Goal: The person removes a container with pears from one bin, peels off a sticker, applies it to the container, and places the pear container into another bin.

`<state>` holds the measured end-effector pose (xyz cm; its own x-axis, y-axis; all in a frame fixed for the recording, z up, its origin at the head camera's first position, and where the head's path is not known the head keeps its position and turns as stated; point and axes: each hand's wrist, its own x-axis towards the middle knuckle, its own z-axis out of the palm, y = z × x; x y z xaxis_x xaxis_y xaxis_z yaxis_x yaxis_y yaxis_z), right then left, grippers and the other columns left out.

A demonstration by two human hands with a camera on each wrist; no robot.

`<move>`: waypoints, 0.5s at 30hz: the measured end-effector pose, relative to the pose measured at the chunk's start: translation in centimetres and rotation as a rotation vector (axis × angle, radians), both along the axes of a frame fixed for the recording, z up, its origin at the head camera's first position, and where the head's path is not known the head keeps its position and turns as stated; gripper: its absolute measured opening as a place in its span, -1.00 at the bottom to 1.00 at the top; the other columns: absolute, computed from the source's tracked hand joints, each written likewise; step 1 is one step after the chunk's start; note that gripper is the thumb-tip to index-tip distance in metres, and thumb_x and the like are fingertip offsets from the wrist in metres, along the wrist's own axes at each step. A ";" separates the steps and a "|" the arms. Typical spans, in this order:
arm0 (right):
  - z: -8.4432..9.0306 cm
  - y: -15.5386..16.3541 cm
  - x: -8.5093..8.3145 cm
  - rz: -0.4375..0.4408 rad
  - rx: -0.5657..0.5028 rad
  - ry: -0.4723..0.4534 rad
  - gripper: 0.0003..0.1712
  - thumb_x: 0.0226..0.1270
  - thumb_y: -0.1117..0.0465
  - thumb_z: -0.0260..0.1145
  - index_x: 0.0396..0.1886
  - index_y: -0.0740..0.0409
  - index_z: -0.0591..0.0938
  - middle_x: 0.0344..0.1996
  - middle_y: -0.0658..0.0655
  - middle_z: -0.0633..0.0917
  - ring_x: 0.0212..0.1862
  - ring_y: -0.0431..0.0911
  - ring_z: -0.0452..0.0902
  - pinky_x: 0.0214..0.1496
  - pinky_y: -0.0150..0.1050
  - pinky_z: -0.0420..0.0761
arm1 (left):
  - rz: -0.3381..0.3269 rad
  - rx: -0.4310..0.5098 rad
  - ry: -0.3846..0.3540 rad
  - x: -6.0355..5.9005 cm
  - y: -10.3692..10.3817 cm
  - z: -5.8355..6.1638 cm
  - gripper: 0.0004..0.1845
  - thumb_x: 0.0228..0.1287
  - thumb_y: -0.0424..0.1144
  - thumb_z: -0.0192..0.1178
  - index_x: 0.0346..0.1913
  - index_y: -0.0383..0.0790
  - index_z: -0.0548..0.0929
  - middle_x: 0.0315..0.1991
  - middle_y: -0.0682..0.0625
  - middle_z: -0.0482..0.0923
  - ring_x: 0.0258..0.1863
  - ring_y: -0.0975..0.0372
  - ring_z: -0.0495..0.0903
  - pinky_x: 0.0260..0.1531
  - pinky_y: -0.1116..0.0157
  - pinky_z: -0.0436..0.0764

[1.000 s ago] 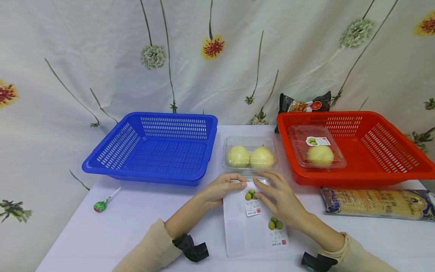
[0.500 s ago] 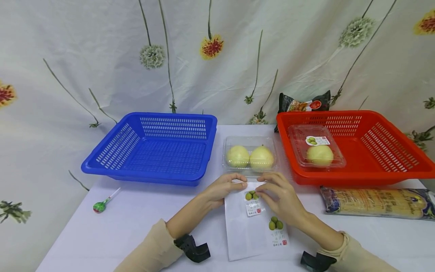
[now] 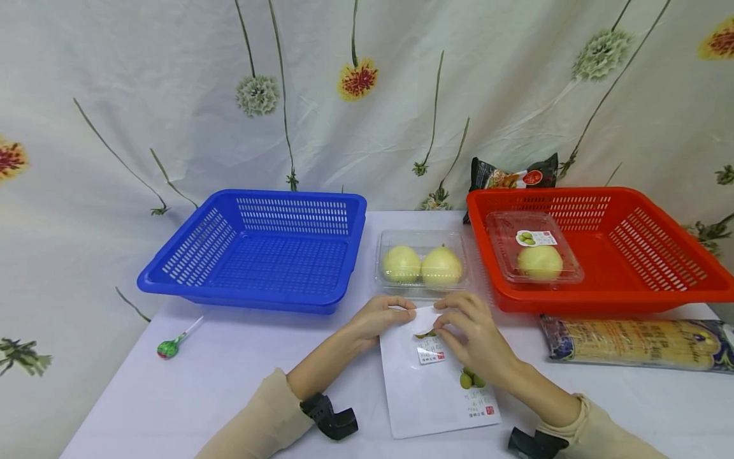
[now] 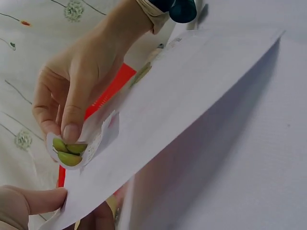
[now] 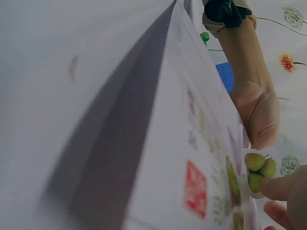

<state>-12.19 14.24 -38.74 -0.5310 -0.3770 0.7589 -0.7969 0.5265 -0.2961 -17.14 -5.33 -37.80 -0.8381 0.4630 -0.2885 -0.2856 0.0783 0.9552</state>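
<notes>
A white sticker sheet is held up off the table at its far edge. My left hand pinches its top left corner between thumb and fingers. With thumb and fingertips my right hand pinches the upper end of a fruit-printed sticker, which curls up from the sheet while its lower, lettered part lies against the backing. A second fruit sticker lies flat at the sheet's lower right. Just beyond the hands sits a clear plastic box with two pale yellow-green round fruits inside.
At the left stands a blue basket; at the right, a red basket bears a labelled clear box with a fruit. A black snack packet is behind it, a noodle pack in front. A lollipop lies at the left.
My right hand has lifted the upper end of the top sticker, so its fruit print now bends away from the sheet. The sheet's lower end has swung slightly right.
</notes>
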 end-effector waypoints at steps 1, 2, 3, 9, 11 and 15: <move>0.0 0.0 0.0 -0.001 0.004 -0.001 -0.67 -0.23 0.49 0.50 -0.50 0.10 0.59 -0.21 0.12 0.62 -0.03 0.11 0.42 0.03 0.02 0.32 | 0.009 -0.015 0.009 -0.1 0.0 -0.2 -0.80 0.20 -0.45 0.12 -0.12 -0.48 0.53 -0.48 0.00 0.57 -0.54 0.29 0.60 -0.51 0.38 0.63; -0.1 0.0 0.1 -0.006 0.010 -0.007 -0.67 -0.22 0.49 0.51 -0.50 0.09 0.59 -0.23 0.10 0.63 -0.03 0.11 0.42 0.04 0.05 0.30 | 0.017 -0.036 0.023 -0.1 0.1 -0.4 -0.79 0.18 -0.44 0.14 -0.13 -0.48 0.55 -0.50 0.00 0.56 -0.55 0.30 0.58 -0.53 0.39 0.62; -0.1 0.0 0.2 -0.009 0.010 -0.012 -0.66 -0.25 0.50 0.51 -0.51 0.09 0.59 -0.25 0.09 0.64 -0.02 0.12 0.42 0.04 0.07 0.28 | 0.026 -0.062 0.040 -0.1 0.1 -0.6 -0.79 0.17 -0.44 0.15 -0.14 -0.47 0.56 -0.51 0.01 0.56 -0.57 0.30 0.57 -0.55 0.40 0.60; 0.2 0.1 0.6 -0.002 0.006 -0.079 -0.66 -0.22 0.50 0.49 -0.50 0.07 0.58 -0.33 0.03 0.65 -0.01 0.10 0.41 0.07 0.08 0.25 | 0.089 -0.270 0.191 -0.4 0.1 -1.3 -0.80 0.10 -0.40 0.24 -0.20 -0.42 0.63 -0.48 -0.06 0.61 -0.56 0.29 0.52 -0.55 0.42 0.52; 0.5 0.2 0.8 0.013 -0.011 -0.113 -0.66 -0.20 0.50 0.48 -0.48 0.06 0.58 -0.34 0.02 0.66 -0.02 0.08 0.41 0.06 0.07 0.28 | 0.100 -0.328 0.254 -0.5 0.1 -1.7 -0.82 0.08 -0.40 0.25 -0.23 -0.41 0.64 -0.44 -0.13 0.67 -0.53 0.28 0.55 -0.53 0.42 0.51; 1.0 0.4 0.8 0.017 -0.042 -0.184 -0.65 -0.15 0.51 0.46 -0.45 0.03 0.59 -0.37 -0.05 0.66 -0.07 0.00 0.46 0.00 0.03 0.38 | 0.091 -0.408 0.450 -0.5 0.2 -1.9 -0.88 0.07 -0.43 0.27 -0.30 -0.39 0.66 -0.43 -0.19 0.70 -0.49 0.23 0.64 -0.50 0.41 0.55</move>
<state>-11.41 14.67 -37.69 -0.6561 -0.3577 0.6645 -0.7361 0.4973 -0.4591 -17.60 -5.18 -39.65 -0.9500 0.3102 -0.0357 0.1162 0.4574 0.8816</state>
